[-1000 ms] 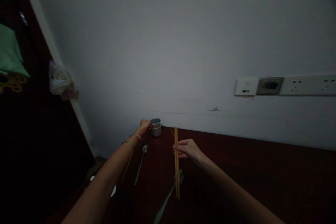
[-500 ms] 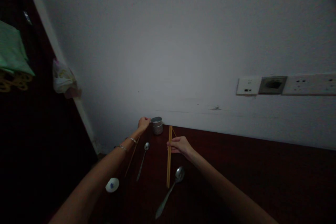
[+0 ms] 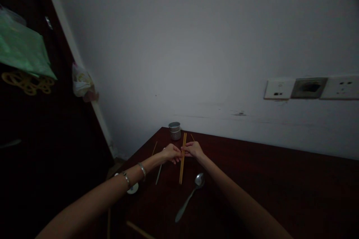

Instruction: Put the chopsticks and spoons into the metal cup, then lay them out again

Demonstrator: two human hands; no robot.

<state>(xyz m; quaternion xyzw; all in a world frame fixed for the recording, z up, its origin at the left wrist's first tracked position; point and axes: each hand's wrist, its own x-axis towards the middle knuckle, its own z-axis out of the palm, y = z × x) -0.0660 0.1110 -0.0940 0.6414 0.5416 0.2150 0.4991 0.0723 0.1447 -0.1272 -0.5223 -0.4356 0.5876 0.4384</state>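
Observation:
A pair of wooden chopsticks (image 3: pixel 181 173) is held by my right hand (image 3: pixel 195 150), pinched near their middle over the dark red table (image 3: pixel 241 164). From the other side my left hand (image 3: pixel 171 153) meets them, its thumb and forefinger closed at the sticks and its other fingers loosely curled. A large metal spoon (image 3: pixel 199 180) lies nearer to me. Partly under my left hand lies a thinner spoon, whose handle (image 3: pixel 158 174) shows. The metal cup (image 3: pixel 175 131) stands upright near the table's back corner.
Single chopsticks lie beyond my left wrist (image 3: pixel 154 148), behind my right hand (image 3: pixel 192 137) and at the front edge of view (image 3: pixel 139 229). A small white dish (image 3: pixel 132 189) is partly behind my left forearm. The wall (image 3: pixel 210 44) with sockets (image 3: pixel 279 89) bounds the back.
My left hand has let go of the cup's handle and come right and nearer to the chopsticks. The cup stays by the wall. The view has turned left.

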